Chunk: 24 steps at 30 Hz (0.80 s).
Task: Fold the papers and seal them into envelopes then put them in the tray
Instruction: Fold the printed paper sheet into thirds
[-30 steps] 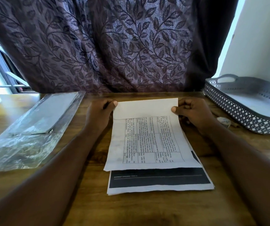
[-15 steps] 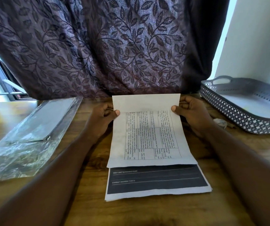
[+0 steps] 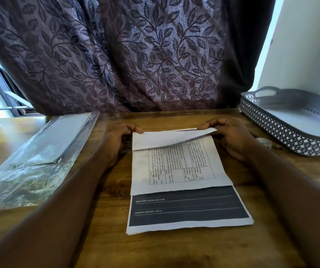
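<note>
A white sheet (image 3: 176,165) printed with a table is laid lengthwise on a stack (image 3: 188,209) of papers. Its far edge is lifted and curled over towards the near side, showing the blank back, and is pinched at the corners by the left hand (image 3: 116,138) and right hand (image 3: 230,136). The stack's top page, with a dark band and white lines, is left showing at the near end. Pale envelopes (image 3: 52,140) are lain flat in a clear wrapper (image 3: 19,182), left of the stack. A grey perforated tray (image 3: 271,128) with a handle slot is set far right.
</note>
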Available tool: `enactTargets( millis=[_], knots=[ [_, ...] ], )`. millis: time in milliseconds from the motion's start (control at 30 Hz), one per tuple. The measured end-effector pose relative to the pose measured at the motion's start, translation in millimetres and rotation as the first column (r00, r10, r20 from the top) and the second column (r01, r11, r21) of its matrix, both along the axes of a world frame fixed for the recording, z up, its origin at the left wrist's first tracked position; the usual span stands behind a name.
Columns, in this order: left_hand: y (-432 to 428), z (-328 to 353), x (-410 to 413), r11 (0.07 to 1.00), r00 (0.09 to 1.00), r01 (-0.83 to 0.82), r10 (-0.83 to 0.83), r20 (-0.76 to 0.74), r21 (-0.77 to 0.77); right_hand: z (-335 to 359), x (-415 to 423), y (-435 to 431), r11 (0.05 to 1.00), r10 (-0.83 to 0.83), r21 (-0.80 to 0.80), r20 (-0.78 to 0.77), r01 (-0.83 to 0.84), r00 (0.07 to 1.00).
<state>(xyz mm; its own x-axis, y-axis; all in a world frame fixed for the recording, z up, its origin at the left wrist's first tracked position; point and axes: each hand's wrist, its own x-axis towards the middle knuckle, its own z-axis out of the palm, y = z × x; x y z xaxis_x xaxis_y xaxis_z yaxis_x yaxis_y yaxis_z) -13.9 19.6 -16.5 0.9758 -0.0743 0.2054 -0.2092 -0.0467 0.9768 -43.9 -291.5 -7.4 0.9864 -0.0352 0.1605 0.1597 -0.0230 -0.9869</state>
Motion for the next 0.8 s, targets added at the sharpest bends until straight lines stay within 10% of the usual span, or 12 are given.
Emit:
enactTargets(
  millis=[433, 600, 800],
  knots=[
    [-7.4, -5.9, 5.4, 0.905, 0.970, -0.003, -0.101, 0.220, 0.426, 2.6, -3.8, 11.8, 0.901, -0.134, -0.386, 0.188, 0.198, 0.973],
    [-14.7, -3.8, 1.9, 0.871, 0.927, -0.089, -0.105, 0.361, 0.482, 6.4, -7.5, 33.7, 0.489, 0.036, -0.835, 0.309, 0.253, 0.950],
    [-30.4, -1.8, -9.6, 0.825, 0.864, -0.116, -0.191, 0.467, 0.553, 11.6, -11.7, 62.7, 0.311, 0.138, -0.852, 0.479, 0.421, 0.867]
  ],
)
